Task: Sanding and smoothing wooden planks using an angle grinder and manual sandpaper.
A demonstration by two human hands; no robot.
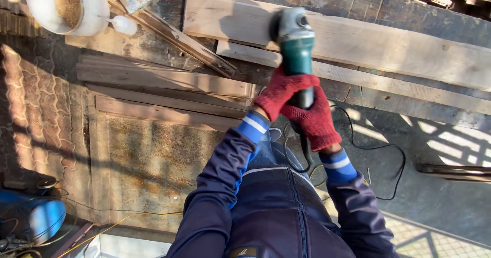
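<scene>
Dark jacket sleeves lead up to both red-gloved hands, left hand (279, 91) and right hand (314, 120), grip closed around the green grinder (295, 48), its head at twelve o'clock on a pale plank (368, 40) that looks mostly unworked.

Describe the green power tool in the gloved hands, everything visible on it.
The power tool looks like an angle grinder: dark green plastic body, grey metal head, black rear grip with a black cord trailing down behind. It points away from the person, its head over the pale wooden planks; whether it touches them cannot be told. The left hand and right hand, both in red knit gloves, wrap the rear of the body.
</scene>
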